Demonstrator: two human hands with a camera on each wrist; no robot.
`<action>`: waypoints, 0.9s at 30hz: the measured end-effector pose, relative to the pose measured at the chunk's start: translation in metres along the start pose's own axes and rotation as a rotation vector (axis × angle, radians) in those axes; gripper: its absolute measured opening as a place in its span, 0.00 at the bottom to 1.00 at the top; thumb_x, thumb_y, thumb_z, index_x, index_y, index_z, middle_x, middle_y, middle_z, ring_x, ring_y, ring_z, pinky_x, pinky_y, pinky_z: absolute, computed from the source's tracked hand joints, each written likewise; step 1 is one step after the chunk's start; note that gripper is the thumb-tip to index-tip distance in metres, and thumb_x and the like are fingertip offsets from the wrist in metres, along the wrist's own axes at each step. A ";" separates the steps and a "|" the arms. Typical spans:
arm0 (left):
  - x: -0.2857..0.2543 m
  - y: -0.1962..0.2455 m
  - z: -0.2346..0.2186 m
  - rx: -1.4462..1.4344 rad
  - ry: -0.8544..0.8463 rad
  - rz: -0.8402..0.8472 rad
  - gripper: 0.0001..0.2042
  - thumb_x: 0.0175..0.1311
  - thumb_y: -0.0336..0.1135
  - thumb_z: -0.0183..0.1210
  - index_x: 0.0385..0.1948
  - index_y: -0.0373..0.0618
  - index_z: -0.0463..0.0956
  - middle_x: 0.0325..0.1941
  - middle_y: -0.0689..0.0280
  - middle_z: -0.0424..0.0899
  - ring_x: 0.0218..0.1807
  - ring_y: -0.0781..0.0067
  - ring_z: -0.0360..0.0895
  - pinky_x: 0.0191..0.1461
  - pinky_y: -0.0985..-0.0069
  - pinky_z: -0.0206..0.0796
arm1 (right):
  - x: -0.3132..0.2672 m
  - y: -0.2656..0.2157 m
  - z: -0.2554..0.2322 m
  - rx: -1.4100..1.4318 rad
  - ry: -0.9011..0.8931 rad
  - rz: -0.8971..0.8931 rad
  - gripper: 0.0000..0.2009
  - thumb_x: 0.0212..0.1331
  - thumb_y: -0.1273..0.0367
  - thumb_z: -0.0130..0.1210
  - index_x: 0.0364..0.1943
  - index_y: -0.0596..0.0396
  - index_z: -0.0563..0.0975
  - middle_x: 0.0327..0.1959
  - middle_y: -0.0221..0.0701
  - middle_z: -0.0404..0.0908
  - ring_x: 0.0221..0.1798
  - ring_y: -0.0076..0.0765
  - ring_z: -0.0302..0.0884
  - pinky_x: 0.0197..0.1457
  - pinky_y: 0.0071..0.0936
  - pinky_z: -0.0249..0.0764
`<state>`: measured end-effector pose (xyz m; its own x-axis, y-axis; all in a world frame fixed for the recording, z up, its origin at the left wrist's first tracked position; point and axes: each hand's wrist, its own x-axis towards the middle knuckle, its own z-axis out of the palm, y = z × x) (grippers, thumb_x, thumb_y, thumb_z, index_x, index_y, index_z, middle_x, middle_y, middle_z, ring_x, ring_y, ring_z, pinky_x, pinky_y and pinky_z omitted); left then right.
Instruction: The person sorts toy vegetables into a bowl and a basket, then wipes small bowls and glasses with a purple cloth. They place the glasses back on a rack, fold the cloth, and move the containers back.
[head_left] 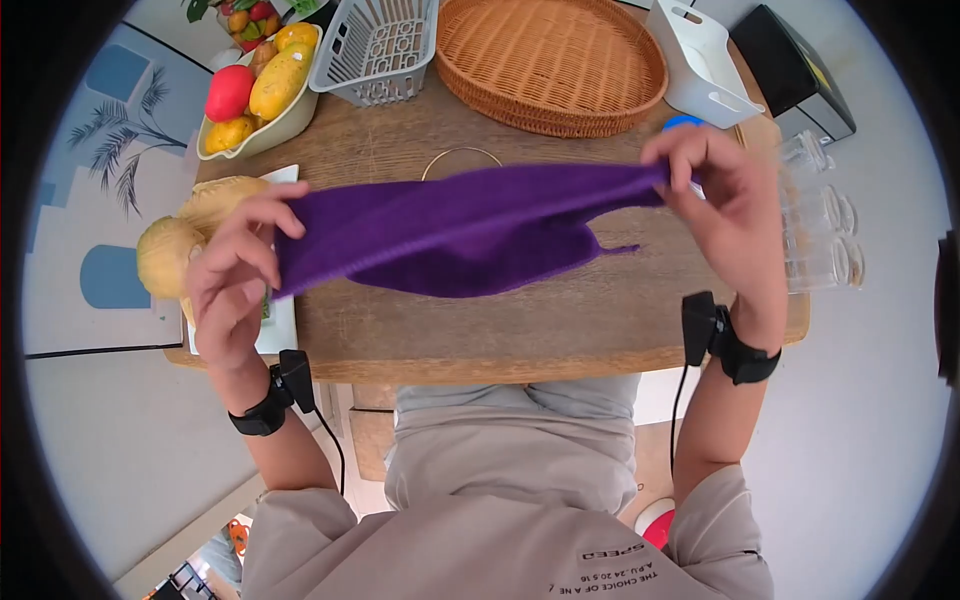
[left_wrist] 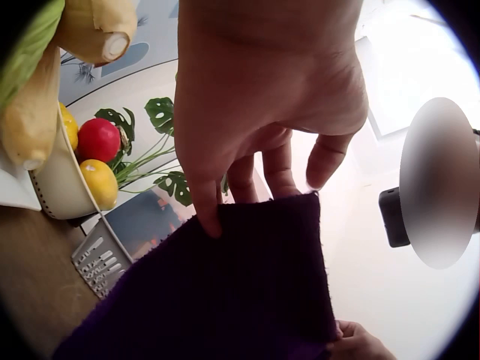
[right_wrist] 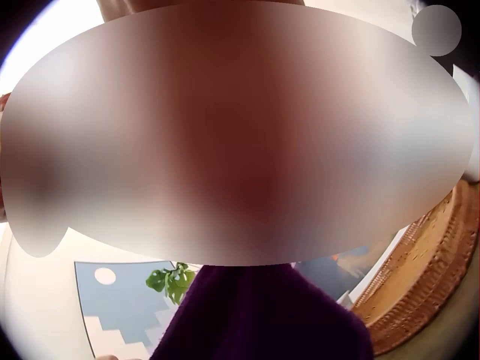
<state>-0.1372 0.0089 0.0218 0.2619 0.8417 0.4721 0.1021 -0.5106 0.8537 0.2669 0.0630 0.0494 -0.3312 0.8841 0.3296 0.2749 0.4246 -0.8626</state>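
Observation:
A purple cloth (head_left: 450, 225) is stretched between both hands above the wooden table, its middle sagging and a thin loop or tag hanging near its right side. My left hand (head_left: 235, 275) pinches the cloth's left end; in the left wrist view, thumb and fingers of the left hand (left_wrist: 262, 150) are at its top edge. My right hand (head_left: 730, 205) grips the gathered right end between thumb and fingers. In the right wrist view this hand is blurred, with the purple cloth (right_wrist: 262, 319) hanging below it. A thin gold hoop (head_left: 460, 150) shows partly behind the cloth.
Along the back of the wooden table (head_left: 500, 335) stand a fruit bowl (head_left: 255, 140), a grey plastic basket (head_left: 375, 50), a round wicker tray (head_left: 550, 128) and a white bin (head_left: 705, 65). Glass jars (head_left: 820, 210) line the right edge. Pale yellow vegetables (head_left: 170, 255) lie on a white plate (head_left: 283, 320) at left.

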 end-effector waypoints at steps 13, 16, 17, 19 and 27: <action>-0.010 0.002 0.036 0.545 -0.197 -0.361 0.08 0.58 0.26 0.65 0.36 0.34 0.78 0.37 0.54 0.82 0.41 0.53 0.81 0.49 0.65 0.73 | -0.034 0.037 0.007 -0.358 -0.574 0.042 0.13 0.45 0.80 0.56 0.38 0.61 0.80 0.43 0.39 0.84 0.50 0.52 0.78 0.55 0.40 0.75; -0.004 -0.001 0.039 0.666 -0.181 -0.442 0.15 0.58 0.29 0.65 0.45 0.35 0.77 0.46 0.53 0.81 0.45 0.53 0.80 0.50 0.64 0.73 | -0.025 0.034 0.039 -0.497 -0.453 0.060 0.13 0.50 0.75 0.62 0.43 0.60 0.78 0.42 0.43 0.83 0.51 0.54 0.79 0.54 0.42 0.76; -0.004 -0.009 0.039 0.735 -0.227 -0.434 0.18 0.58 0.30 0.66 0.50 0.36 0.75 0.49 0.53 0.80 0.47 0.52 0.79 0.50 0.65 0.73 | -0.027 0.037 0.051 -0.578 -0.415 0.096 0.14 0.51 0.73 0.63 0.42 0.61 0.77 0.40 0.45 0.82 0.49 0.55 0.79 0.52 0.44 0.76; -0.011 -0.023 0.039 0.865 -0.296 -0.446 0.23 0.59 0.32 0.66 0.56 0.37 0.72 0.53 0.52 0.79 0.49 0.51 0.78 0.51 0.66 0.73 | -0.033 0.045 0.076 -0.741 -0.332 0.164 0.15 0.52 0.71 0.65 0.41 0.63 0.75 0.37 0.49 0.81 0.46 0.58 0.79 0.48 0.49 0.77; -0.023 -0.033 0.046 0.535 -0.241 -0.746 0.20 0.64 0.33 0.65 0.56 0.39 0.73 0.39 0.62 0.81 0.37 0.72 0.77 0.44 0.73 0.72 | -0.052 0.043 0.078 -0.386 -0.232 0.222 0.12 0.58 0.75 0.59 0.47 0.59 0.78 0.40 0.48 0.83 0.41 0.61 0.81 0.44 0.47 0.77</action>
<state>-0.1028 -0.0018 -0.0271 0.1362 0.9549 -0.2638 0.7334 0.0818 0.6749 0.2255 0.0195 -0.0345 -0.4067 0.9133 0.0224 0.6606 0.3109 -0.6833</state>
